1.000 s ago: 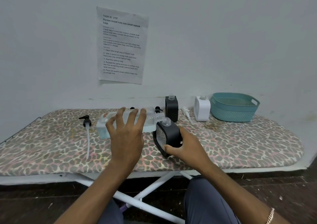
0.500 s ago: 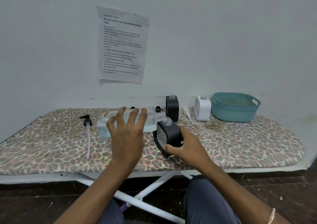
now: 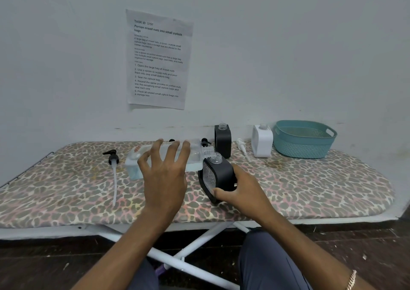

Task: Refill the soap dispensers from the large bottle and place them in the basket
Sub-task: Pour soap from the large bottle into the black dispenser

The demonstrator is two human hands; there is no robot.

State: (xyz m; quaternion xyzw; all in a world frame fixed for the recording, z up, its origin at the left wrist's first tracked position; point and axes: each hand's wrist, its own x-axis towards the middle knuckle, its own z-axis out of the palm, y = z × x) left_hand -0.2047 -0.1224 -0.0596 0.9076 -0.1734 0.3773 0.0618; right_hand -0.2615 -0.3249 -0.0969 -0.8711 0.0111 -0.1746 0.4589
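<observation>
My left hand (image 3: 165,174) grips the large clear bottle (image 3: 195,154), held nearly level with its open neck pointing right, just above the mouth of a black dispenser (image 3: 218,174). My right hand (image 3: 241,192) holds that black dispenser tilted to the left on the board. A second black dispenser (image 3: 223,140) stands uncapped behind it. An uncapped white dispenser (image 3: 262,141) stands farther right, next to the teal basket (image 3: 304,140).
A leopard-print ironing board (image 3: 310,190) carries everything, against a white wall. A black pump with a long white tube (image 3: 113,170) lies at the left. A white pump (image 3: 241,146) lies between the dispensers, a small black pump (image 3: 205,142) behind the bottle. A printed sheet (image 3: 157,59) hangs above.
Almost nothing moved: both hands keep their grips, and the bottle's neck stays at the black dispenser's mouth.
</observation>
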